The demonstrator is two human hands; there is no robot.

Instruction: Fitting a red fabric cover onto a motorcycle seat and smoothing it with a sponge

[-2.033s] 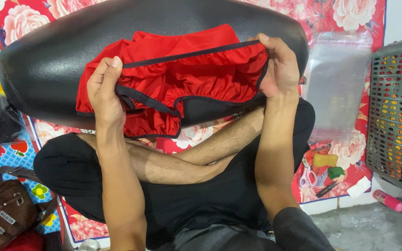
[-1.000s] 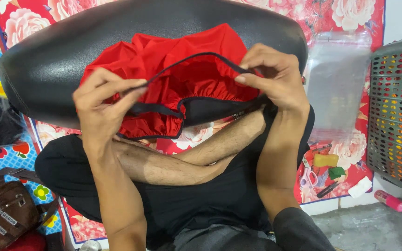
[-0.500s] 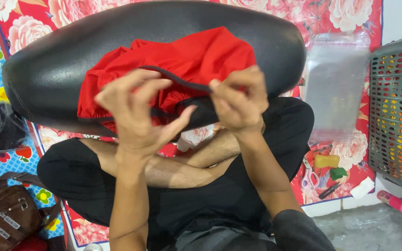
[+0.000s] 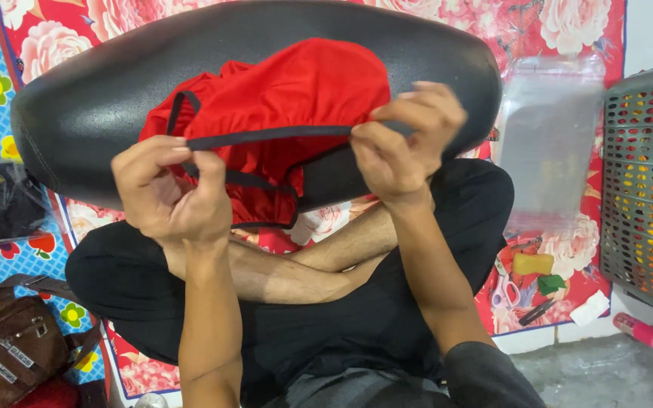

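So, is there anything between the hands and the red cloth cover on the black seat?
Nothing visible. The left hand and right hand already pinch the black elastic trim of the red cloth cover, stretched between them over the black seat.

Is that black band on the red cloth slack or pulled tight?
Tight: the black band runs straight between the left hand and right hand.

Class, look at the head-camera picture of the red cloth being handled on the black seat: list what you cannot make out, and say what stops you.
- Red cloth: its lower part is hidden behind the left hand and right hand.
- Black seat: its near edge is covered by cloth and hands.
- Brown bag: cut off by the left and bottom edges.
- Grey basket: cut off by the right edge.
- Small items on the mat: too small to identify.
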